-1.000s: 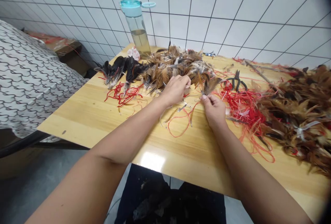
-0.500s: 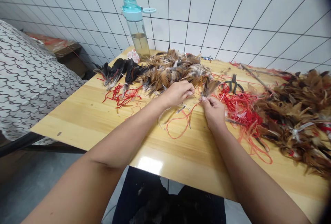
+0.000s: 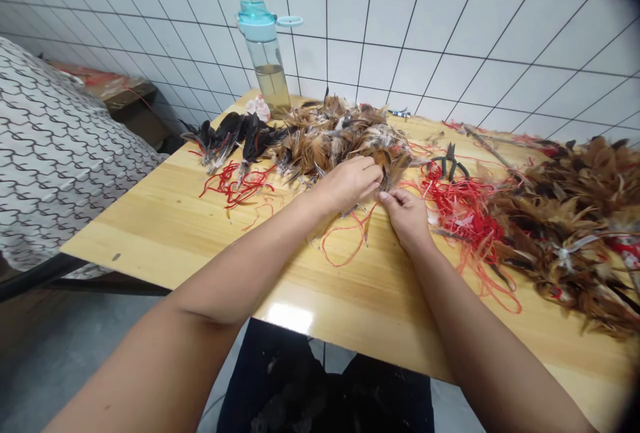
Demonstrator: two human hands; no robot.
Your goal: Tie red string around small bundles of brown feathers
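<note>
Over the middle of the wooden table (image 3: 300,286), my right hand (image 3: 407,218) pinches a small bunch of brown feathers (image 3: 397,169) near its lower end. My left hand (image 3: 356,181) is closed right beside that bunch, its fingertips against the feathers; what it pinches is hidden. A loop of red string (image 3: 343,264) lies on the tabletop below both hands, running up toward the pinched end. Behind my left hand spreads a pile of brown feather bunches (image 3: 320,146).
Tangled red string (image 3: 463,209) and black-handled pliers (image 3: 450,163) lie to the right, with a large heap of brown feathers (image 3: 575,199) beyond. Black feather bunches (image 3: 255,139) and more red string (image 3: 235,186) are at left. A water bottle (image 3: 273,76) stands near the tiled wall.
My hands have come together: the right moved slightly left with the feather bunch, and the left moved slightly right to meet it. The gap between them has closed.
</note>
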